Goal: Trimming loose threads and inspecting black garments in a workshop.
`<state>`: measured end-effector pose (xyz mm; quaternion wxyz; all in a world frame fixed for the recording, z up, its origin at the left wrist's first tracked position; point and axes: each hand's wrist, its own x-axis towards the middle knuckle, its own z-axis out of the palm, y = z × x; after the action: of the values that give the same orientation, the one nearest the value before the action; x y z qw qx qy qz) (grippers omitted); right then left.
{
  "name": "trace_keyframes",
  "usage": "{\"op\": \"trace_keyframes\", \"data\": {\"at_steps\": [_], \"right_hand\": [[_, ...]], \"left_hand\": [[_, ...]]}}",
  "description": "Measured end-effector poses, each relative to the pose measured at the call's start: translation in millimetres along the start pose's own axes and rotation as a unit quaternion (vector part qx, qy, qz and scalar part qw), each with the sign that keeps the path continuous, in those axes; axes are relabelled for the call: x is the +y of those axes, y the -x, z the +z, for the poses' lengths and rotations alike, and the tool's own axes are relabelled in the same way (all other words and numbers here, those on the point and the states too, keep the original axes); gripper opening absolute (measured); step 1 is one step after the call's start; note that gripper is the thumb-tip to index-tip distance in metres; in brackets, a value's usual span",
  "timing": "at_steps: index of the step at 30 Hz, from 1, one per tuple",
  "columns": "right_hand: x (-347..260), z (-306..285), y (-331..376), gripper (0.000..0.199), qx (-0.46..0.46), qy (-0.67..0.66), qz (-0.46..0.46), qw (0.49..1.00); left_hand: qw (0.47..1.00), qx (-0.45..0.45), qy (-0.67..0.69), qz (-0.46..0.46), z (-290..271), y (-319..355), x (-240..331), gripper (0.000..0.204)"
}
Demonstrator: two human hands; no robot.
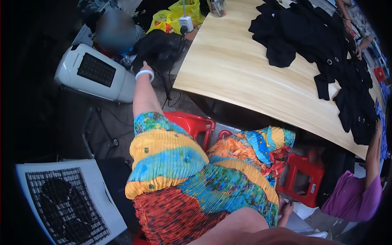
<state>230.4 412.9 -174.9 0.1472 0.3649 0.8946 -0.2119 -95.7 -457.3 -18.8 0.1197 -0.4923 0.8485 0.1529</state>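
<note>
My left arm stretches forward from a multicoloured pleated sleeve. My left hand (146,69), with a white bangle (144,73) at the wrist, touches a heap of black cloth (161,48) left of the table. Its thumb shows, while the cloth hides most of the other fingers. Low on the right, my right hand (287,209) is beside my patterned skirt (228,183), close to a white sheet (303,210). Its fingers look drawn together; what they hold, if anything, is too small to make out.
Black garments with metal eyelets (302,32) lie on the wooden table (228,57). A co-worker in a purple shirt (353,196) reaches to its right edge; other hands are farther back. Red stools (304,179), a white appliance (96,73) and a grilled white unit (69,204) stand around.
</note>
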Motion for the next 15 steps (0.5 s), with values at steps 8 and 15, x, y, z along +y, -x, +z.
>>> {"op": "trace_keyframes", "data": {"at_steps": [8,15], "right_hand": [[7,5,-13,0.024,0.026,-0.046,0.034,0.998],[14,11,10,0.025,0.066,-0.122,0.017,0.990]], "left_hand": [[0.996,0.072,0.055,-0.008,46,-86,-76,0.054],[0.996,0.063,-0.063,0.011,68,-90,-90,0.058]]}}
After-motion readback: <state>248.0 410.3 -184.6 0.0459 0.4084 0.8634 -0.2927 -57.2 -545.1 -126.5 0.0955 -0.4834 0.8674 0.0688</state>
